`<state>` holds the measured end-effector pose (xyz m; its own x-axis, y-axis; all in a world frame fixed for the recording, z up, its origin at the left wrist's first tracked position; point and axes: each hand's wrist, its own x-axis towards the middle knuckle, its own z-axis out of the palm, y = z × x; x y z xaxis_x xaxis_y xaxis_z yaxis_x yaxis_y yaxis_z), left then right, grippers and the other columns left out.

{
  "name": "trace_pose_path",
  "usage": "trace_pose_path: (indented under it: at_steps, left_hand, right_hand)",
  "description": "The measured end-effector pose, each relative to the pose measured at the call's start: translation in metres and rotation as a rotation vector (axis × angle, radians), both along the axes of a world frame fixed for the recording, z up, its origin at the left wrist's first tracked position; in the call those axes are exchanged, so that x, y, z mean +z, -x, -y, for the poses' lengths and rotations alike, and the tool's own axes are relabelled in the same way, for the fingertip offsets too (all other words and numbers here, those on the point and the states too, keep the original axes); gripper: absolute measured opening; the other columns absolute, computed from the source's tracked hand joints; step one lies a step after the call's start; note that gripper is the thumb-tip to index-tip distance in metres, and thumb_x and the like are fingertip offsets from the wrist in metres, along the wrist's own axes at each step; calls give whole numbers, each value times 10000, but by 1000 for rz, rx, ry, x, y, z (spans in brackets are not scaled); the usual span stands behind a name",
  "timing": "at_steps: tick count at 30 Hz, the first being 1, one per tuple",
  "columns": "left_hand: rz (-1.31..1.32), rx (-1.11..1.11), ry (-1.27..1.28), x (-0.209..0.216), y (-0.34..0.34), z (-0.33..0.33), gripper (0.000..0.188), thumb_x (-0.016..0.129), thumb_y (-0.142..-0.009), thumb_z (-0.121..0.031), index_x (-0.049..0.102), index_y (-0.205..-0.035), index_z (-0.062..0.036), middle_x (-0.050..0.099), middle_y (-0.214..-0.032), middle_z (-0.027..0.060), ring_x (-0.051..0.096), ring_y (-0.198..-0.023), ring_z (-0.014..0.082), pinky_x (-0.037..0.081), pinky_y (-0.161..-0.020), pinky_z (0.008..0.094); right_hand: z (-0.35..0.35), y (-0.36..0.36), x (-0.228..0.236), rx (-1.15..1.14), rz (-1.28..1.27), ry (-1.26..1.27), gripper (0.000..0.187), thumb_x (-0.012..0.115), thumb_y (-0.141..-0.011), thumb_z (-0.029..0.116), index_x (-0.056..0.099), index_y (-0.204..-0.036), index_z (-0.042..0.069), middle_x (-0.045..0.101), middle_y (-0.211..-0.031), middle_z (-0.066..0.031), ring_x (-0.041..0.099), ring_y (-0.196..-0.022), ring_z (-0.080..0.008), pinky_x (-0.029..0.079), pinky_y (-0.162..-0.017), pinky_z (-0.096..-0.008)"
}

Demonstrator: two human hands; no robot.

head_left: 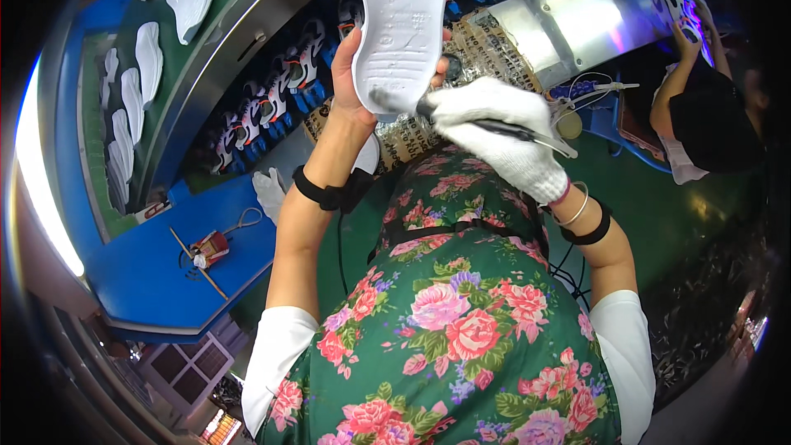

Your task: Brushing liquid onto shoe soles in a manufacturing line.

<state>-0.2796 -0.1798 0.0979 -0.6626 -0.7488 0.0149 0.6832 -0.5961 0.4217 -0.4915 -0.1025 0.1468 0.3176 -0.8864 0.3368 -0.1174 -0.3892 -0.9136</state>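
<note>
left hand (346,74) is gripping white sole (402,37); gloved right hand (494,105) is holding black tool (498,127); sole's lower edge is looking smeared, rest apparently untreated.

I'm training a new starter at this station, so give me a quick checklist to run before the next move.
1. White sole held: ok, the left hand grips it by its sides.
2. Dark tool in hand: ok, gripped in the right hand.
3. Right hand gloved: ok, in white knit.
4. Left hand gloved: not ok, it is bare.
5. Tool's tip touching the sole: cannot tell; it is at the lower right edge, contact unclear.
6. Sole's far end sound: cannot tell, the picture's top edge cuts it off.
</note>
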Motion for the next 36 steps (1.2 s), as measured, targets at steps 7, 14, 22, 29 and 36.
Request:
trace_pose_path:
  at_steps: [7,14,22,29,36]
  left_hand:
    - [81,138,-286,-2,29,-25,723,330,-1006,-585,371,-1498,-57,530,-1372,256,617,-1134,384,537,-927,546]
    - [-47,30,-251,-8,54,-29,726,389,-994,-585,416,-1459,-28,565,-1338,237,616,-1119,445,531,-940,558]
    - [6,70,127,47,62,27,1031,684,-805,-659,234,-1563,-124,329,-1509,295,544,-1174,463,495,-972,567]
    - [-385,224,88,113,109,185,878,418,-939,-697,309,-1501,-31,307,-1500,287,354,-1352,476,397,-1104,552]
    - [-100,476,-175,100,176,238,882,512,-972,-515,41,-1577,-79,260,-1577,231,335,-1424,420,316,-1153,525]
  right_hand:
    - [28,33,-6,0,170,-206,184,757,-804,9,742,-987,-4,749,-962,-102,706,-877,-162,563,-792,-292]
    - [50,60,8,-227,-370,697,239,743,-773,46,732,-1012,53,720,-959,-113,674,-852,-275,556,-760,-375]
    - [26,120,27,-191,694,-374,143,728,-789,-52,742,-928,-22,741,-993,-153,714,-899,-192,570,-836,-303]
    - [23,147,-13,-375,694,-521,138,708,-796,-82,723,-918,-21,699,-805,-56,626,-663,-101,491,-605,-214]
    - [24,168,-61,-411,619,-560,155,717,-799,-60,732,-951,-30,733,-871,-83,665,-727,-122,529,-677,-238]
